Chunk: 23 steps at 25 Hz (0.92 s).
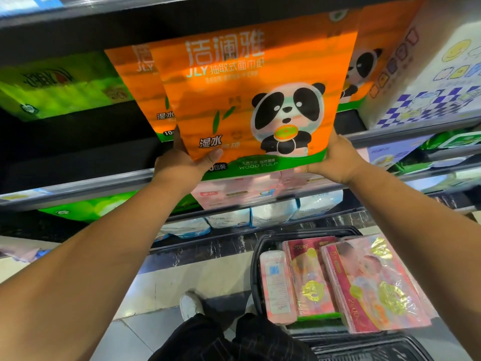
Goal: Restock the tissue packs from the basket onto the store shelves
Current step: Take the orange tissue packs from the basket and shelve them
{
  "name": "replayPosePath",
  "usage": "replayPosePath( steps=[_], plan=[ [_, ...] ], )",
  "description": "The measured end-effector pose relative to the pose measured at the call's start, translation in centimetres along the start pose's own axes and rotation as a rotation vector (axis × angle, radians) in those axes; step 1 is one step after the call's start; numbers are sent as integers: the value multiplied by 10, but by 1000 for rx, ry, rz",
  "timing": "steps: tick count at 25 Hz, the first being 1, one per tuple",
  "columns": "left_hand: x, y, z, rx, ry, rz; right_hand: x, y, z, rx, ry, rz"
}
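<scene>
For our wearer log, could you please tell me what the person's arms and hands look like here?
The left forearm and right forearm are bare as far as the frame shows, with no sleeves in view. The left hand and right hand wear no gloves, and neither wrist carries a watch or band.

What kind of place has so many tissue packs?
Probably a shop aisle: long shelves of wrapped tissue packs, an orange panda pack held up, and a floor basket holding more.
</scene>
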State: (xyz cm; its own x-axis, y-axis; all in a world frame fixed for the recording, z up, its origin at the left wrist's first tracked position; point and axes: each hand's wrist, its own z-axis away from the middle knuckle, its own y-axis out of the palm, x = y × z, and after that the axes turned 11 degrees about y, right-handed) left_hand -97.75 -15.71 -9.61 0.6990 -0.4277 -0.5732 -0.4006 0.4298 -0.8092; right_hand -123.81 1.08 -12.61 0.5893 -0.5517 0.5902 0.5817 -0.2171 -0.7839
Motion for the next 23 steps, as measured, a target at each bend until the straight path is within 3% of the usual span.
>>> replayPosePath(
  steps=[5, 12, 23],
  plan=[
    [2, 2, -1, -47, 32, 35, 1, -7, -7, -17, -1, 213],
    [5, 9, -1, -121, 36, 224, 1, -2, -11, -117, -70, 209],
    [9, 8, -14, -157, 57, 92, -2, 2, -26, -259, -54, 387]
  ],
)
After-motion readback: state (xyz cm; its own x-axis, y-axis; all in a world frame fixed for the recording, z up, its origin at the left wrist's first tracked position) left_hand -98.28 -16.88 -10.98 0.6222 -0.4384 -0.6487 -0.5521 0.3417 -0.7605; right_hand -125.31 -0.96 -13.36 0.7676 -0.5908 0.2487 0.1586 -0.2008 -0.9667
